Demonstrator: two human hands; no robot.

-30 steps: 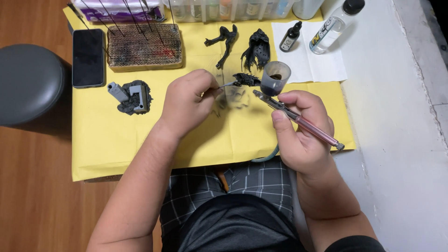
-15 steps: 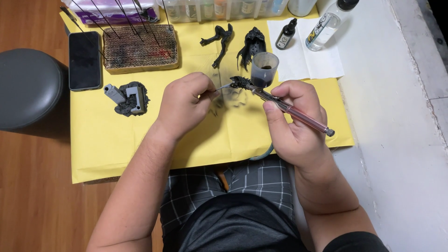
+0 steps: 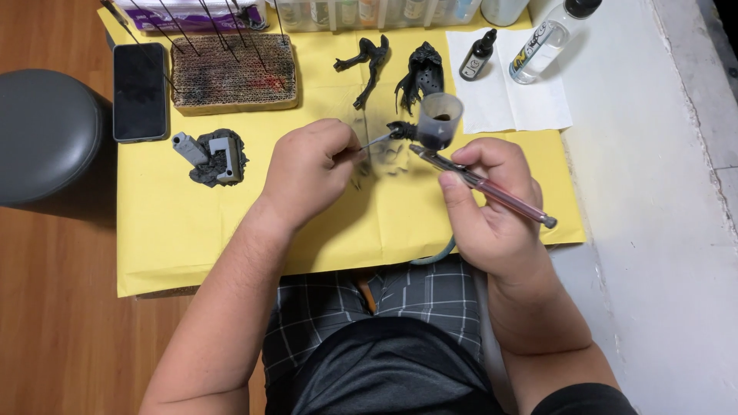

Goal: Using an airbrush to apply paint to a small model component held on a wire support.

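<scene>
Left hand (image 3: 311, 169) pinches small black part on thin stick (image 3: 400, 131) | right hand (image 3: 488, 207) grips pink-barrelled airbrush with cup (image 3: 461, 165), nozzle at part | two black figure pieces (image 3: 419, 73) lie coated; grey base (image 3: 215, 156) unpainted.

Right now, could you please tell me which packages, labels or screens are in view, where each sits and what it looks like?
Phone: flat on the yellow paper, far left; black rectangle, screen dark.
Small dropper bottle: lying on the white tissue; dark, with a pale label.
Clear bottle: lying right of it; black cap, label in white, black and yellow.
Purple package: top edge, behind the cardboard block; flat, purple and white.
</scene>
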